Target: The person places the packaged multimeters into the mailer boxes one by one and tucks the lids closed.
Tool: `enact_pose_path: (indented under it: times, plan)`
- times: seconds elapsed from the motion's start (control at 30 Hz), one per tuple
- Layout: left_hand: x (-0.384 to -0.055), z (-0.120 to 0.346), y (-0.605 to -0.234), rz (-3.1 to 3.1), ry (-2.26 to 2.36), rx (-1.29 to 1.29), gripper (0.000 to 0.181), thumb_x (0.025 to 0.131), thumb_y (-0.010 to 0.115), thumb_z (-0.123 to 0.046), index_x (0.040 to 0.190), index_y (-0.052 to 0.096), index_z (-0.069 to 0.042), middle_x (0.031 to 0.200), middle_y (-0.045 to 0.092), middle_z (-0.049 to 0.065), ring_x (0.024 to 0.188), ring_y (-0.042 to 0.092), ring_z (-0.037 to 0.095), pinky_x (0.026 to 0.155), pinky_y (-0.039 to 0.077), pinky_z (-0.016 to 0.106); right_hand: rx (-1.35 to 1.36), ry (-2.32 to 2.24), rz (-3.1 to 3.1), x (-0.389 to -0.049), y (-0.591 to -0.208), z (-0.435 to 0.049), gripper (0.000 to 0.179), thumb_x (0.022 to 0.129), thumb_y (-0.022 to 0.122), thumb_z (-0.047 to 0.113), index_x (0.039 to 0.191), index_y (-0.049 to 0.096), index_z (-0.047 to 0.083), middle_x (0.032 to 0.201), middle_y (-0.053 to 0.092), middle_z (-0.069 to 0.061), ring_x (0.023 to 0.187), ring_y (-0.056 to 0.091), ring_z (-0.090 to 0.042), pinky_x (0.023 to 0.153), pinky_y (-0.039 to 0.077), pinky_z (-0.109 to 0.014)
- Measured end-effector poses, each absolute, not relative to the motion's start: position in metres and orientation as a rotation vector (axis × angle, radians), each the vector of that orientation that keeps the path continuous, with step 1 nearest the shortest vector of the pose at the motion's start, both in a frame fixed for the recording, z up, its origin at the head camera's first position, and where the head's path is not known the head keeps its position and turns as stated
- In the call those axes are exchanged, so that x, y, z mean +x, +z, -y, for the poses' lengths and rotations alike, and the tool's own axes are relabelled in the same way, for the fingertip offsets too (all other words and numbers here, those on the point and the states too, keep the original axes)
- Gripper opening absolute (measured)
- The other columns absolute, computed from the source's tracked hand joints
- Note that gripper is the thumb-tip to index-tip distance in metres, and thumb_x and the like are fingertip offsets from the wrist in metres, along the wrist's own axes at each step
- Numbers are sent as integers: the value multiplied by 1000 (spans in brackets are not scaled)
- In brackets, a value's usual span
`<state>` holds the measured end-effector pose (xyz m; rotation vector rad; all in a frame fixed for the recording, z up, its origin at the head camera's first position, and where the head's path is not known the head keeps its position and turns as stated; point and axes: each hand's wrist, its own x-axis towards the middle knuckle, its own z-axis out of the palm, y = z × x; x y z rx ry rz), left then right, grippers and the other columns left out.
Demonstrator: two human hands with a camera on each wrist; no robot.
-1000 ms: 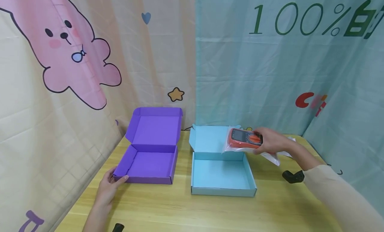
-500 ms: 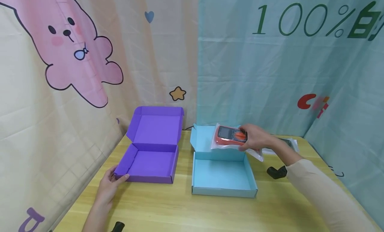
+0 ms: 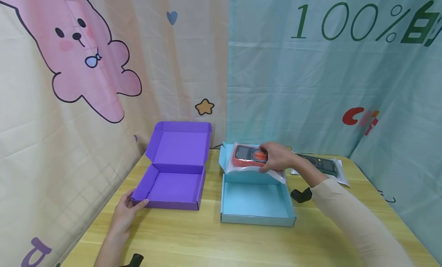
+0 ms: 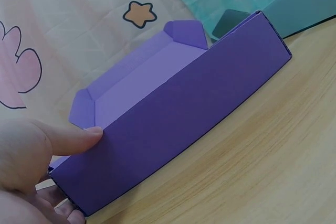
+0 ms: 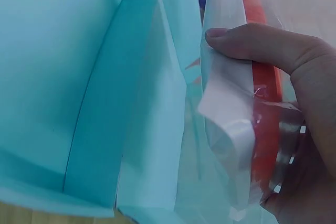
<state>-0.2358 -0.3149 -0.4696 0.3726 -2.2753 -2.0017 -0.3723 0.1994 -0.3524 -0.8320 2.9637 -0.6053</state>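
Observation:
In the head view my right hand (image 3: 277, 156) grips a red multimeter (image 3: 246, 154) in a clear plastic bag, held above the back of the open light-blue box (image 3: 257, 220). The right wrist view shows the thumb across the bag (image 5: 228, 124) and the meter's red side (image 5: 266, 129), with the blue box's inside next to it. My left hand (image 3: 123, 213) holds the near left corner of an open purple box (image 3: 174, 204). In the left wrist view its thumb (image 4: 79, 140) lies on the front wall's rim, with the fingers around the corner.
A dark multimeter (image 3: 322, 165) in a clear bag lies on the table (image 3: 207, 244) at the back right, partly behind the right arm. Black pieces (image 3: 301, 195) show at both wrists. Printed curtains (image 3: 293, 86) stand behind the table.
My right hand has carried the bagged red multimeter leftward, from the blue box's right side to over its raised lid. The dark multimeter has come into view. My left hand stays at the purple box's corner.

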Motion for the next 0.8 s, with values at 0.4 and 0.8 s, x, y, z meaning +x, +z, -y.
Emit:
enact_pose_path:
  times: [0.4, 0.8]
  plan:
    - [-235, 315, -467, 2289, -2002, 373, 89, 100, 69, -9, 164, 7, 2, 169, 3, 26, 154, 6, 42, 125, 13, 49, -849, -614, -2943, -377, -361, -151, 83, 74, 91, 39, 137, 56, 0, 115, 59, -8, 103, 55, -26, 82, 56, -38]
    - [-236, 316, -467, 2298, -2010, 382, 91, 101, 70, -11, 164, 6, 0, 169, 1, 24, 155, 3, 41, 125, 13, 49, -813, -634, -2919, -383, -370, -102, 84, 70, 94, 38, 138, 57, 3, 118, 59, -6, 107, 54, -23, 85, 58, -36]
